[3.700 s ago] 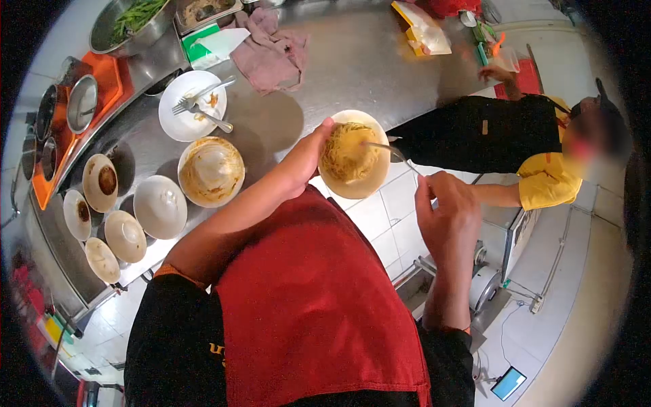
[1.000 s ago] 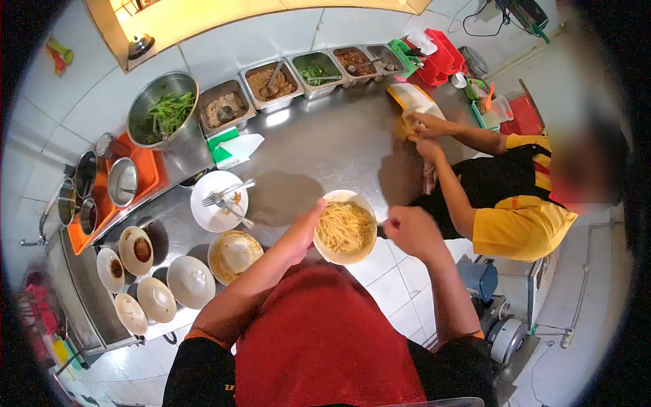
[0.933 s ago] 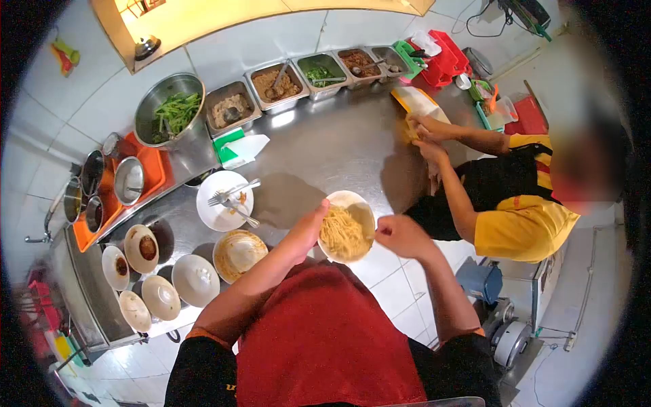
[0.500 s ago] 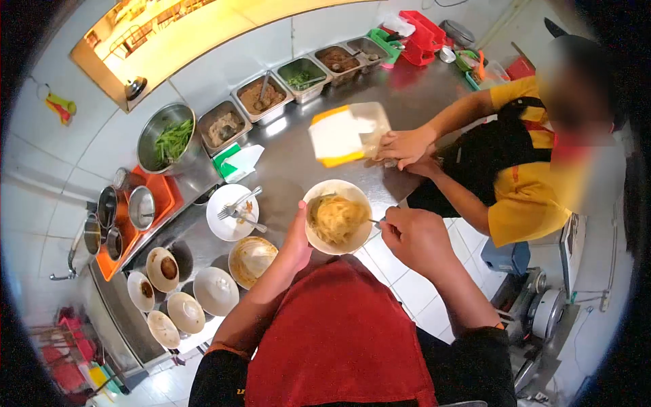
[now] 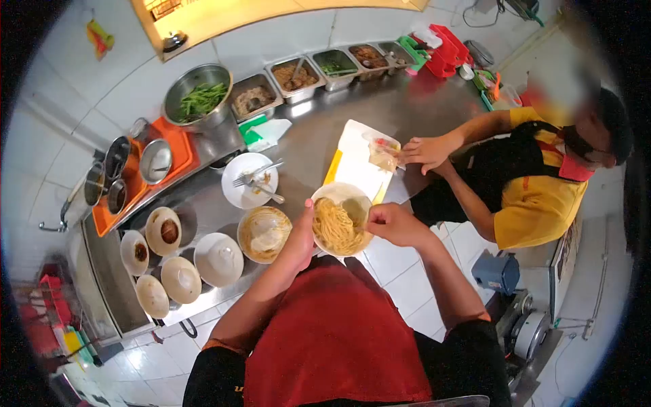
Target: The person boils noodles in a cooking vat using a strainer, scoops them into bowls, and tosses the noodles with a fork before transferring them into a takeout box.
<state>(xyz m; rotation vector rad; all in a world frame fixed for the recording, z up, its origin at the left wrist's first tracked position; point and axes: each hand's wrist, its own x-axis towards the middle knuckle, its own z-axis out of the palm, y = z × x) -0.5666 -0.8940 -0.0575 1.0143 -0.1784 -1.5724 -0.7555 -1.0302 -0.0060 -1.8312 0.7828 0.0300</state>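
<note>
Noodles (image 5: 336, 227) fill much of a pale bowl (image 5: 359, 197) in front of the red apron. My left hand (image 5: 301, 234) grips this bowl at its left side, thumb over the rim. At the bowl's right edge my right hand (image 5: 395, 224) is closed; the utensil it holds is mostly hidden. Just beyond the bowl lies an open white and yellow box or sheet (image 5: 352, 150), with a small clear packet (image 5: 382, 150) on it beside a co-worker's hands. A used bowl (image 5: 265, 234) stands left of my left hand.
A plate (image 5: 237, 197) with forks and a spoon lies left. Several used bowls (image 5: 218, 259) stand nearer. Food trays (image 5: 296, 79) and a pot of greens (image 5: 198, 98) line the wall. An orange tray (image 5: 178, 146) holds metal cups. A co-worker (image 5: 536, 183) stands at the right.
The view has shifted. My right hand has moved the noodles toward the bowl's left side. The white and yellow item has turned and lies closer to the bowl, with a packet now visible on it.
</note>
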